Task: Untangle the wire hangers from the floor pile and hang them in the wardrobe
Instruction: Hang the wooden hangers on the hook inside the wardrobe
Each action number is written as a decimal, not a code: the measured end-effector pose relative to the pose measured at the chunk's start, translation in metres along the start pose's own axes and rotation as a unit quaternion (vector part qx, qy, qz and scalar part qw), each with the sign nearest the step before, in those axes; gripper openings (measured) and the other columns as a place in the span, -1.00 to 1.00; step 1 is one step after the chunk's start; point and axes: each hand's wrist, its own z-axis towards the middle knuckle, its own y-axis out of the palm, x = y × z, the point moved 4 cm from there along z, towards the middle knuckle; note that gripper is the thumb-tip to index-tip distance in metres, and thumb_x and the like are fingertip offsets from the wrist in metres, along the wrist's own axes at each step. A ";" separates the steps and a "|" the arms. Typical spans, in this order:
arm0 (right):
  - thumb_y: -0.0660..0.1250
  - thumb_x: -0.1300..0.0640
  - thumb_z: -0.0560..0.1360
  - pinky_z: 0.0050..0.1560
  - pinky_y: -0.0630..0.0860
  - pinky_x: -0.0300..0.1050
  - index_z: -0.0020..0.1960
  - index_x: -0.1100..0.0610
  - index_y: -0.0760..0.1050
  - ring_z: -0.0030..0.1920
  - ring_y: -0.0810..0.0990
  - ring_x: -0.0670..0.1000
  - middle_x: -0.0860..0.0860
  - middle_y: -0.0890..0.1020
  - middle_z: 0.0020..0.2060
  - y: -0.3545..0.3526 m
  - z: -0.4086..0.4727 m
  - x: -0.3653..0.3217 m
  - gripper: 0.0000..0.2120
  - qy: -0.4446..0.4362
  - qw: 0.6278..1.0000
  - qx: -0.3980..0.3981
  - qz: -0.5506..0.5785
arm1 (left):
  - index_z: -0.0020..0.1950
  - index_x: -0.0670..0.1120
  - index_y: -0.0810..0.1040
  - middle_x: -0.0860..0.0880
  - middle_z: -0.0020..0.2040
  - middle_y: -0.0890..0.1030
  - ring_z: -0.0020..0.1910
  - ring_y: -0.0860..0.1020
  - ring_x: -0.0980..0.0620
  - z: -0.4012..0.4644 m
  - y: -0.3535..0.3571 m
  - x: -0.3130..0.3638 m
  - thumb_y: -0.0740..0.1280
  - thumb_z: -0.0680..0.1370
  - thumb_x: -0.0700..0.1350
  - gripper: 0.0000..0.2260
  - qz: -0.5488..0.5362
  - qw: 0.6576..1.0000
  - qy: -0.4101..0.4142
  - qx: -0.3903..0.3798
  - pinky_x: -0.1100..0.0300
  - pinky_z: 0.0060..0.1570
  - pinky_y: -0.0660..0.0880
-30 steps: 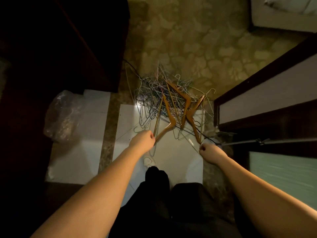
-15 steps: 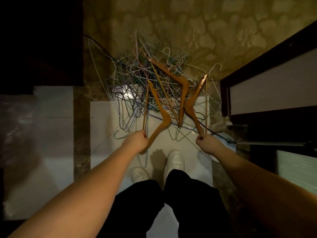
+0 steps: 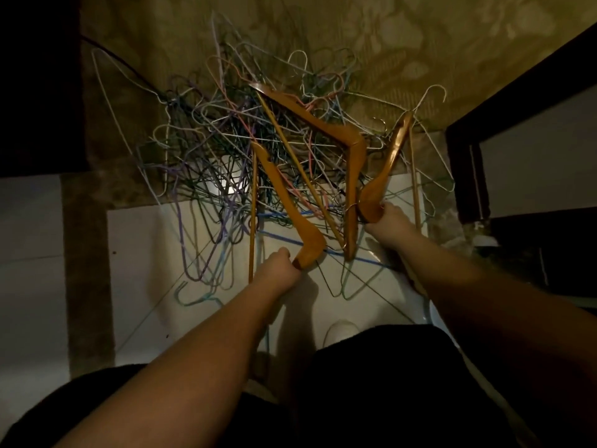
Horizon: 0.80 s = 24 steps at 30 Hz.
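A tangled pile of coloured wire hangers (image 3: 226,163) lies on the floor where patterned carpet (image 3: 371,43) meets white tile (image 3: 145,253). The left hand (image 3: 277,270) grips one wooden hanger (image 3: 284,205); the right hand (image 3: 392,224) grips another wooden hanger (image 3: 384,176) (fingers mostly hidden). No readable writing. Both hands have moved closer into the pile than half a second ago.

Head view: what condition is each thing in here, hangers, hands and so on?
Wire hanger pile: tangled, lying on the floor.
Left wooden hanger: on the pile, near end gripped by the left hand.
Middle wooden hanger: lying on the pile, not held.
Right wooden hanger: bend gripped by the right hand.
White shoe: on the pale floor tile.
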 end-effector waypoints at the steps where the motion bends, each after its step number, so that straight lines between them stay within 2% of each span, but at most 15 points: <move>1: 0.43 0.00 0.39 0.20 0.49 0.16 0.32 0.05 0.42 0.17 0.54 0.17 0.10 0.56 0.16 0.005 0.006 -0.002 -0.48 -0.002 1.000 -0.004 0.026 | 0.25 -0.06 0.35 -0.06 0.08 0.51 0.02 0.54 -0.04 0.009 0.004 -0.002 0.32 0.58 0.05 -0.67 -0.024 1.000 -0.009 -0.005 -0.01 0.09 0.55; 3: 0.38 0.00 0.44 0.15 0.52 0.18 0.20 0.01 0.47 0.09 0.58 0.15 0.07 0.61 0.05 0.014 0.020 -0.001 -0.66 0.000 0.997 0.001 0.071 | 0.36 -0.07 0.28 -0.08 0.16 0.51 0.04 0.50 -0.03 0.024 0.013 -0.005 0.32 0.58 0.06 -0.56 -0.053 0.998 -0.014 -0.025 0.00 0.11 0.52; 5: 0.33 -0.01 0.47 0.11 0.53 0.19 0.16 -0.03 0.46 0.03 0.59 0.14 0.05 0.61 0.00 0.022 0.032 0.003 -0.73 -0.002 0.996 0.021 0.091 | 0.36 -0.05 0.26 -0.06 0.16 0.53 0.05 0.51 -0.02 0.036 0.022 -0.006 0.31 0.58 0.05 -0.58 -0.050 0.998 0.000 -0.047 -0.03 0.16 0.51; 8: 0.40 0.11 0.45 0.07 0.52 0.05 0.29 -0.04 0.39 0.05 0.57 0.08 0.00 0.59 0.05 0.030 0.042 0.008 -0.56 -0.016 0.990 0.034 0.136 | 0.19 0.00 0.27 -0.01 0.05 0.53 0.08 0.53 -0.03 0.047 0.023 -0.006 0.40 0.52 0.00 -0.62 -0.036 0.997 0.022 -0.068 -0.03 0.17 0.52; 10: 0.41 0.17 0.46 -0.10 0.47 -0.17 0.29 0.01 0.37 -0.09 0.54 -0.06 -0.10 0.55 -0.05 0.029 0.043 0.010 -0.56 -0.023 0.984 0.038 0.173 | 0.23 -0.04 0.30 -0.03 0.06 0.52 0.11 0.52 -0.06 0.050 0.021 -0.004 0.44 0.49 -0.03 -0.58 -0.032 0.994 0.021 -0.098 -0.01 0.17 0.52; 12: 0.40 0.20 0.49 -0.26 0.38 -0.32 0.30 -0.01 0.35 -0.20 0.47 -0.18 -0.16 0.51 -0.11 0.026 0.041 0.006 -0.56 -0.039 0.980 0.026 0.192 | 0.24 -0.08 0.40 -0.08 0.13 0.53 0.13 0.52 -0.08 0.050 0.020 -0.003 0.43 0.50 -0.04 -0.62 -0.020 0.993 0.017 -0.119 -0.01 0.17 0.52; 15: 0.44 0.06 0.47 -0.17 0.46 -0.25 0.41 0.01 0.31 -0.08 0.54 -0.07 -0.10 0.53 0.06 0.025 0.045 -0.004 -0.43 -0.069 0.980 0.006 0.189 | 0.21 -0.10 0.50 -0.12 0.13 0.55 0.12 0.53 -0.09 0.045 0.023 -0.003 0.42 0.49 -0.08 -0.68 -0.060 0.989 0.011 -0.133 0.00 0.16 0.52; 17: 0.47 -0.05 0.42 -0.03 0.56 -0.11 0.43 0.03 0.28 -0.01 0.59 -0.01 -0.08 0.55 0.14 0.029 0.046 -0.009 -0.34 -0.065 0.977 -0.019 0.201 | 0.19 -0.11 0.51 -0.12 0.11 0.55 0.12 0.53 -0.10 0.041 0.021 -0.002 0.39 0.51 -0.12 -0.73 -0.089 0.988 0.014 -0.127 0.02 0.13 0.50; 20: 0.49 -0.11 0.40 0.16 0.54 0.06 0.47 0.04 0.21 0.08 0.58 0.06 -0.04 0.53 0.19 0.034 0.043 -0.018 -0.23 -0.051 0.966 -0.048 0.248 | 0.03 -0.06 0.50 -0.13 -0.01 0.55 -0.07 0.53 -0.06 0.037 0.011 0.002 0.35 0.51 -0.17 -0.88 -0.129 0.988 0.032 -0.079 0.08 -0.09 0.49; 22: 0.48 -0.08 0.42 0.13 0.54 0.03 0.47 0.05 0.21 0.08 0.56 0.05 -0.01 0.53 0.19 0.034 0.042 -0.022 -0.25 -0.041 0.955 -0.063 0.287 | 0.03 -0.05 0.49 -0.12 -0.05 0.55 -0.15 0.53 -0.04 0.035 0.000 0.003 0.34 0.51 -0.19 -0.87 -0.146 0.988 0.043 -0.040 0.12 -0.20 0.50; 24: 0.46 -0.03 0.45 0.00 0.51 -0.08 0.49 0.05 0.20 0.10 0.54 0.04 -0.01 0.52 0.23 0.033 0.042 -0.023 -0.28 -0.033 0.942 -0.080 0.325 | 0.02 -0.02 0.48 -0.08 -0.07 0.55 -0.15 0.53 -0.01 0.031 -0.010 0.006 0.34 0.51 -0.18 -0.87 -0.172 0.983 0.062 -0.006 0.12 -0.19 0.48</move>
